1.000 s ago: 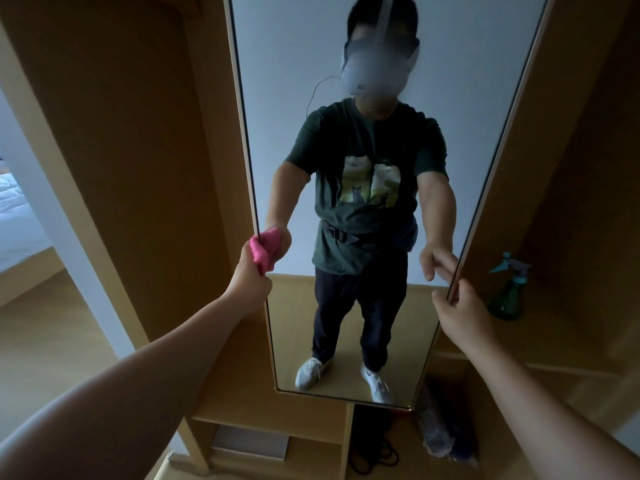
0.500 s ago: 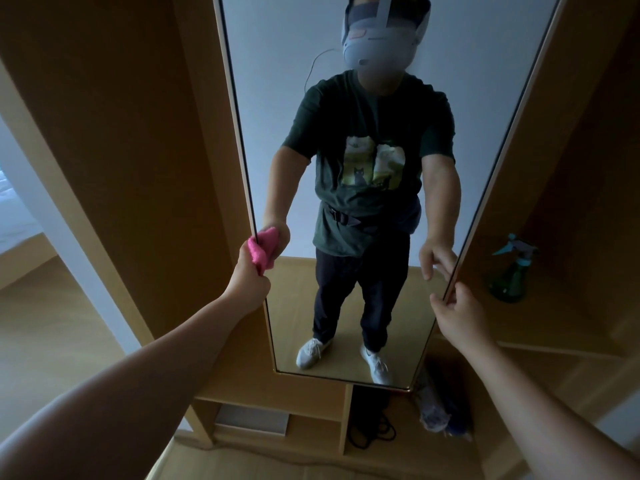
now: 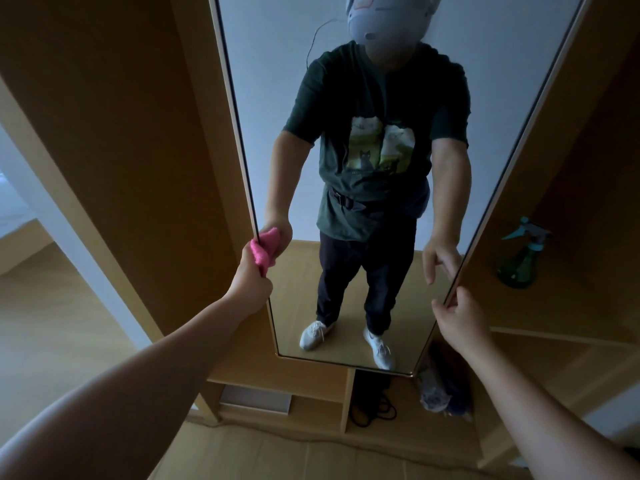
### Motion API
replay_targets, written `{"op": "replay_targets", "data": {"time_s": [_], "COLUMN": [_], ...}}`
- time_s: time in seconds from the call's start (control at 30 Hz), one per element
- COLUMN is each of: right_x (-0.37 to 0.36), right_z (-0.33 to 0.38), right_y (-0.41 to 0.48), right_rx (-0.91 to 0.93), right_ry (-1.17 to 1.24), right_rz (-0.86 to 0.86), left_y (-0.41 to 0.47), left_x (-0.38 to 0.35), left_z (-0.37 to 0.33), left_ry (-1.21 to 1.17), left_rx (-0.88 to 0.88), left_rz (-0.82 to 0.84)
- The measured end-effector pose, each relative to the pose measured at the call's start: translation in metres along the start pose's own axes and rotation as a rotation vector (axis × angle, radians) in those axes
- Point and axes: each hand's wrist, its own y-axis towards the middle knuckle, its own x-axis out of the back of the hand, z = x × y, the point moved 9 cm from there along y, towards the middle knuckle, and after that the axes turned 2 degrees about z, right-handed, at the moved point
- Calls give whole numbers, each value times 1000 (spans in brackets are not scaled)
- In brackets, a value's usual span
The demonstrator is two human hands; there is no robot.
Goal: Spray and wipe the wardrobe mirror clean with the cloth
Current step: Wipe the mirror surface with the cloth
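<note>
A tall wardrobe mirror (image 3: 298, 299) in a thin gold frame fills the middle and reflects a person in a dark green T-shirt. My left hand (image 3: 251, 282) grips a bunched pink cloth (image 3: 264, 252) pressed against the mirror's left edge, about two thirds of the way down. My right hand (image 3: 459, 315) pinches the mirror's right edge lower down, thumb on the glass side. A green spray bottle (image 3: 519, 259) with a teal trigger stands on a wardrobe shelf to the right, apart from both hands.
Wooden wardrobe panels (image 3: 121, 150) flank the mirror. Below it are open compartments with a black cable (image 3: 372, 407) and a bundle of grey and blue fabric (image 3: 438, 396). Light wood floor lies in front, and a bed corner (image 3: 14, 216) shows at far left.
The view has tilted slightly downward and closer. Both hands stay at the mirror's edges, the cloth hand nearly still and the right hand holding the same spot.
</note>
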Motion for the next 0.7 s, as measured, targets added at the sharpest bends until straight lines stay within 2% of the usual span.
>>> {"op": "replay_targets", "data": {"time_s": [0.7], "right_x": [-42], "right_z": [-71], "right_y": [14], "right_rx": [-91], "right_ry": [-68], "right_rz": [12], "left_y": [-13], "left_x": [-31], "left_z": [39], "left_ry": [-8], "left_rx": [107], "left_rz": [88]}}
